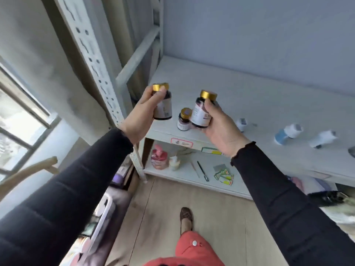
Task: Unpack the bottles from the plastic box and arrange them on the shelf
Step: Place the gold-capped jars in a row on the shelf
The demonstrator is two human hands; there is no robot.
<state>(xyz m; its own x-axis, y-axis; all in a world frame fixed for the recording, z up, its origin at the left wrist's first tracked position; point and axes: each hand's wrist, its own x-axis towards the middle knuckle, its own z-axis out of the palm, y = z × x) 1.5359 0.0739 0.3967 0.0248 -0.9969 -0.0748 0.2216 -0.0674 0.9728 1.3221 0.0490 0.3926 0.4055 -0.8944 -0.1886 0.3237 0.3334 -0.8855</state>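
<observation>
Take the small gold-capped bottle [184, 120] standing upright near the front edge of the white shelf [249, 96] as your marker. Well to its right on the same board lie several white containers, blurred: a small white one [241, 124], a blue-and-white one [287, 133] tipped on its side, and another white one [322, 139] further right. Behind and left of the marker rises the perforated shelf upright [96, 60]. Below the marker, on the lower board, stand a pink pump bottle [159, 157] and a small cream bottle [173, 162], with a pen [202, 170] and green-and-yellow packets [224, 176] to their right. A red-edged label [181, 142] is stuck on the shelf's front edge just under the marker.

Your left hand [141, 116] is up and left of the marker, clear of the board, fingers curled round a dark bottle with a gold cap [163, 106]; your thumb lies across the neck just under the cap. Your right hand [221, 125] grips a second gold-capped bottle [202, 110], held tilted just right of the marker and partly in front of it; whether the two bottles touch cannot be told. Both held bottles are in the air above the shelf's front part. The plastic box cannot be made out with any certainty.
</observation>
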